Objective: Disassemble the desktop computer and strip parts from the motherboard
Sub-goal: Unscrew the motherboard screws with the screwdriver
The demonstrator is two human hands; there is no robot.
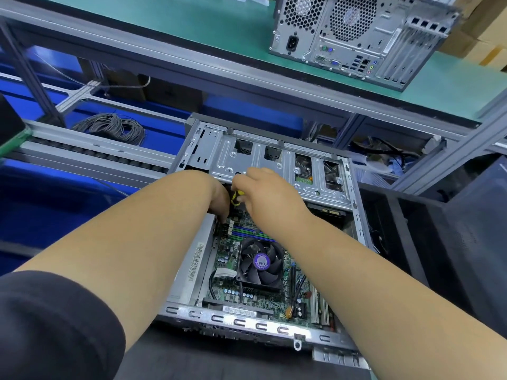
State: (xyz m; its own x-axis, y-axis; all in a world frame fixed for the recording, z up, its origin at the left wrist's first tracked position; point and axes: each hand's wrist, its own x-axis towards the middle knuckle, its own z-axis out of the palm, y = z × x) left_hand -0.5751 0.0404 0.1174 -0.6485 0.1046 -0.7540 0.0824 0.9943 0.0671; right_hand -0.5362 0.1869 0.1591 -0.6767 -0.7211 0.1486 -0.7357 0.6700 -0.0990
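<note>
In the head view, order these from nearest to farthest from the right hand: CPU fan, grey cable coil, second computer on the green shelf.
1. Black CPU fan, just below the right hand.
2. Grey cable coil, upper left.
3. Second silver computer, on the shelf above.

1. This is an electronics disassembly workshop, laid out as a line of workstations.
2. An aluminium-profile frame (428, 171) carries a raised shelf with a green mat (170, 26).
3. A roller conveyor rail (90, 153) runs past blue bins (247, 116).
4. 1 bin holds a coil of grey cable (111, 127).
5. A second computer tower (356, 37) waits on the shelf, with cardboard boxes (477, 42) behind.
</note>
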